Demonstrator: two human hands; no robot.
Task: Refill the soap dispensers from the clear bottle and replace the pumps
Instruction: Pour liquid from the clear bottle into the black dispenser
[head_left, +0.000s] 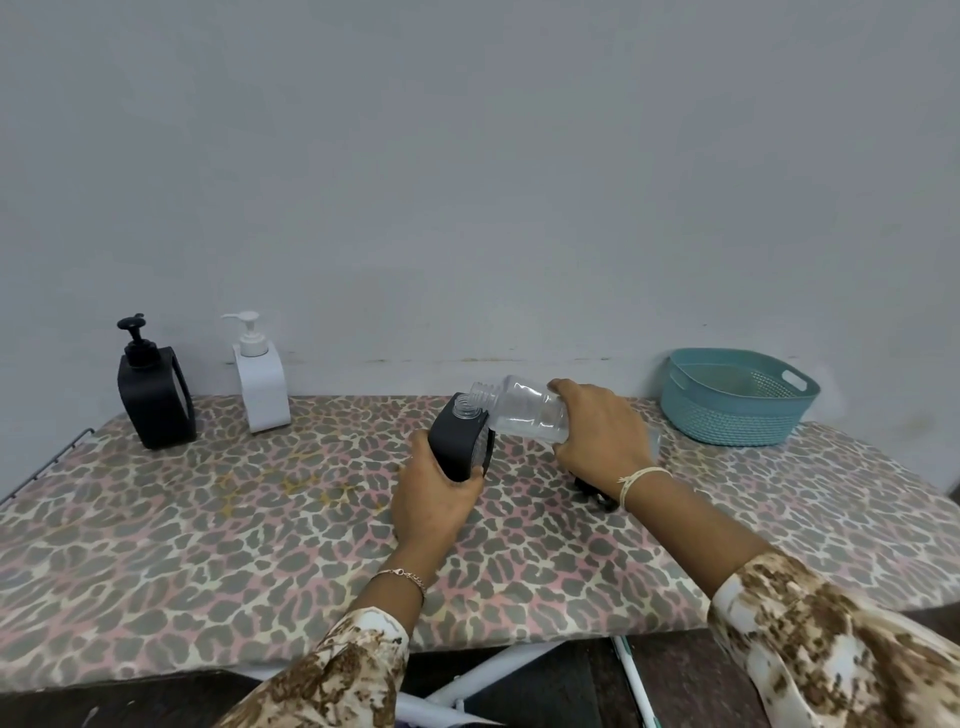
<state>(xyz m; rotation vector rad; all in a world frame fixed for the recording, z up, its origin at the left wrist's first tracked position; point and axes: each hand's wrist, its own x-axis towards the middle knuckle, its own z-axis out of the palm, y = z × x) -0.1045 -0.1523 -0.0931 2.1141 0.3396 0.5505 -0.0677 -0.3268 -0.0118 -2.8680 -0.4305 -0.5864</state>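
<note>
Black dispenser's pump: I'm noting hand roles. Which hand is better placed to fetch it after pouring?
Likely right: the black pump piece lies by the wrist of the right hand, while the left hand grips the open dispenser.

On table (208, 493) centre: open dispenser (457, 441); bottle (524, 410) just right, mouth above; basket (727, 415) far right.

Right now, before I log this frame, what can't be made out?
Head view only:
- Base of the clear bottle: covered by the right hand.
- Fill level of the black dispenser: opaque body, left hand round it.
- Any pour stream: too small and transparent.
- The dark object: mostly behind the right wrist.
</note>
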